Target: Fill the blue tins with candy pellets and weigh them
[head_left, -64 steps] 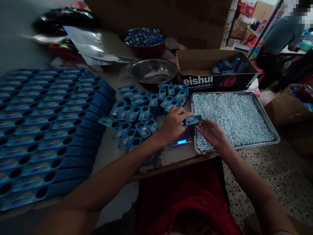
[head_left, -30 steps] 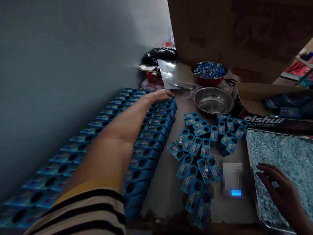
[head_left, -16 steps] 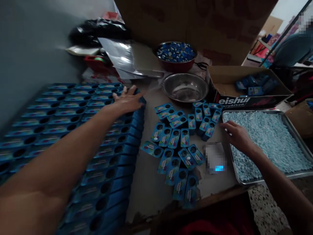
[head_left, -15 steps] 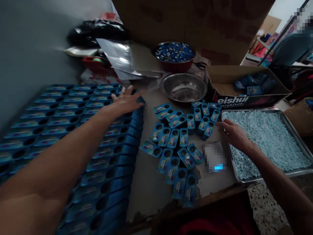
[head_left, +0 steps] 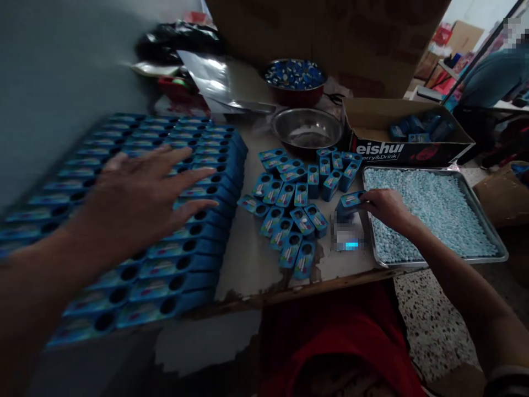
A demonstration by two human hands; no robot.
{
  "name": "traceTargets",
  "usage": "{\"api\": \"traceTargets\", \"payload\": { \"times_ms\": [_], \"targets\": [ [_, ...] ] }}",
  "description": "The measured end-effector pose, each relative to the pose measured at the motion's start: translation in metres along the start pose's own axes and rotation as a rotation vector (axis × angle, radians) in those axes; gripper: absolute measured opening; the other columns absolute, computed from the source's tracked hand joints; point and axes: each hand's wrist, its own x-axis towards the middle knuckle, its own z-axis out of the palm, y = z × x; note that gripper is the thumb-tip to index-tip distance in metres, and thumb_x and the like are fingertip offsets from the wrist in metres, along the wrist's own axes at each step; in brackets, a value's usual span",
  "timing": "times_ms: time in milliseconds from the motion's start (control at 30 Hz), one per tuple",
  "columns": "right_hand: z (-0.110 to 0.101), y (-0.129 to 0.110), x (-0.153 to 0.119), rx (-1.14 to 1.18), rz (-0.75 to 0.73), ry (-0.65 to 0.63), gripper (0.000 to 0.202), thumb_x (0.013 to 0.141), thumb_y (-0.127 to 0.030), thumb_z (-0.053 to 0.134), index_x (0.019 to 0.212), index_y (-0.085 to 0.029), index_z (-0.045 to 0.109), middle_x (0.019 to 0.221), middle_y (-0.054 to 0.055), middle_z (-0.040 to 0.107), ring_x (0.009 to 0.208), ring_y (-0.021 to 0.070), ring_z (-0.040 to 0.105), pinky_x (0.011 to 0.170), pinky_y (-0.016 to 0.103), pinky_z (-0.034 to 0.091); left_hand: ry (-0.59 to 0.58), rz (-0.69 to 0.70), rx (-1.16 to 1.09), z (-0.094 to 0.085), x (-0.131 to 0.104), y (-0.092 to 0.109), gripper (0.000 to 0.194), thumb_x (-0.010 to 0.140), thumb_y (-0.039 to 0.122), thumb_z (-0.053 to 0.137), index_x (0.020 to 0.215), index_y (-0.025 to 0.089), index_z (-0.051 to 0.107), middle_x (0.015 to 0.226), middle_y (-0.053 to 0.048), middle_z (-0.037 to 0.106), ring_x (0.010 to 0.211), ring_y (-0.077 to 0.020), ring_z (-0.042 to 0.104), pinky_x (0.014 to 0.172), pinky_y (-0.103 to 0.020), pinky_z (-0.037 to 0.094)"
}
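My left hand [head_left: 138, 193] is spread, palm down, over packed rows of small blue containers [head_left: 190, 246], each with a printed label and a dark round opening. Whether it touches them I cannot tell. My right hand [head_left: 387, 207] pinches the end of a single blue container [head_left: 350, 200] between thumb and fingers, at the left rim of a metal tray [head_left: 370, 234]. Pale blue pellets [head_left: 430, 215] fill this tray. Several more blue containers [head_left: 286, 194] lie loosely grouped mid-table. Below the held container sits a small pixelated device [head_left: 345, 231] with a glowing blue patch.
Behind stand a metal bowl [head_left: 307, 128], a red bowl of blue-and-silver round pieces [head_left: 295, 74] and an open carton [head_left: 413, 149] holding several blue items. Clear plastic sheets [head_left: 223, 82] and a black bag [head_left: 177, 41] lie back left. Another person [head_left: 494, 77] is far right.
My left hand has come back toward me and left over the rows. My right hand has moved from the tray's rim to grip a blue container. The view has shifted.
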Motion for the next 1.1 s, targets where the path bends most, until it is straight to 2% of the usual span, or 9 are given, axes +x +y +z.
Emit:
{"api": "traceTargets", "payload": {
  "times_ms": [133,267,433,500,567,633,733,933,1100],
  "targets": [
    [0.018,-0.007,-0.035,0.015,0.045,-0.006,0.023,0.106,-0.034,0.067,0.115,-0.026,0.087,0.116,0.008,0.087,0.109,0.03,0.08,0.078,0.033,0.046,-0.069,0.17,0.039,-0.015,-0.06,0.071,0.044,0.108,0.052,0.058,0.138,0.025,0.075,0.159,-0.015,0.065,0.151,-0.0407,0.06,0.129,-0.066,0.039],
    [0.026,-0.009,-0.05,0.102,0.104,0.103,0.029,0.106,-0.036,0.068,0.13,-0.027,0.083,0.109,0.008,0.087,0.102,0.0285,0.08,0.08,0.034,0.048,-0.087,0.13,0.035,-0.007,-0.113,0.124,0.042,0.11,0.043,0.054,0.145,0.024,0.069,0.155,-0.018,0.068,0.143,-0.0403,0.066,0.124,-0.062,0.045],
    [0.01,0.034,-0.085,0.133,0.168,0.273,0.033,0.107,-0.048,0.067,0.128,-0.028,0.083,0.098,0.007,0.084,0.092,0.0269,0.077,0.085,0.037,0.051,-0.089,-0.001,-0.029,0.013,-0.18,0.14,0.05,0.11,0.045,0.05,0.154,0.024,0.062,0.151,-0.022,0.07,0.132,-0.0452,0.072,0.111,-0.064,0.055],
    [0.009,0.061,-0.103,0.05,0.198,0.265,0.038,0.102,-0.047,0.074,0.133,-0.027,0.08,0.116,0.012,0.082,0.11,0.0324,0.074,0.094,0.043,0.053,-0.06,-0.08,-0.085,0.02,-0.201,0.14,0.056,0.108,0.048,0.053,0.161,0.033,0.057,0.148,-0.018,0.072,0.128,-0.045,0.074,0.107,-0.063,0.059],
    [0.017,0.086,-0.118,-0.056,0.184,0.167,0.066,0.092,-0.046,0.086,0.153,-0.026,0.068,0.147,0.019,0.071,0.135,0.0415,0.063,0.107,0.052,0.052,-0.047,-0.16,-0.154,0.023,-0.215,0.142,0.063,0.102,0.051,0.06,0.164,0.048,0.05,0.148,-0.01,0.073,0.126,-0.0437,0.075,0.107,-0.062,0.061],
    [0.031,0.105,-0.125,-0.118,0.146,0.027,0.093,0.086,-0.049,0.091,0.168,-0.027,0.052,0.17,0.023,0.05,0.152,0.0469,0.048,0.116,0.058,0.047,-0.046,-0.202,-0.203,0.023,-0.221,0.148,0.065,0.099,0.051,0.066,0.162,0.057,0.049,0.147,-0.005,0.074,0.126,-0.0438,0.075,0.108,-0.064,0.061],
    [0.052,0.118,-0.123,-0.166,0.121,-0.077,0.08,0.097,-0.053,0.077,0.167,-0.027,0.05,0.174,0.023,0.044,0.155,0.0451,0.044,0.117,0.058,0.045,-0.019,-0.184,-0.189,0.02,-0.218,0.162,0.054,0.101,0.04,0.067,0.154,0.045,0.061,0.146,-0.011,0.074,0.132,-0.0456,0.072,0.114,-0.069,0.055],
    [0.069,0.128,-0.104,-0.164,0.117,-0.017,0.042,0.106,-0.039,0.059,0.14,-0.018,0.071,0.13,0.02,0.074,0.117,0.034,0.067,0.093,0.039,0.049,0.038,-0.083,-0.106,0.012,-0.188,0.201,0.032,0.101,0.026,0.069,0.131,0.035,0.075,0.139,-0.01,0.079,0.134,-0.0384,0.072,0.126,-0.067,0.044],
    [0.076,0.141,-0.093,0.216,0.392,0.144,0.035,0.094,-0.051,0.067,0.104,-0.019,0.077,0.081,0.008,0.074,0.077,0.024,0.063,0.071,0.033,0.041,0.066,0.002,-0.139,0.021,-0.144,0.235,0.041,0.101,0.022,0.07,0.139,0.04,0.071,0.143,-0.005,0.077,0.136,-0.0338,0.072,0.126,-0.06,0.047]
  ]
}}
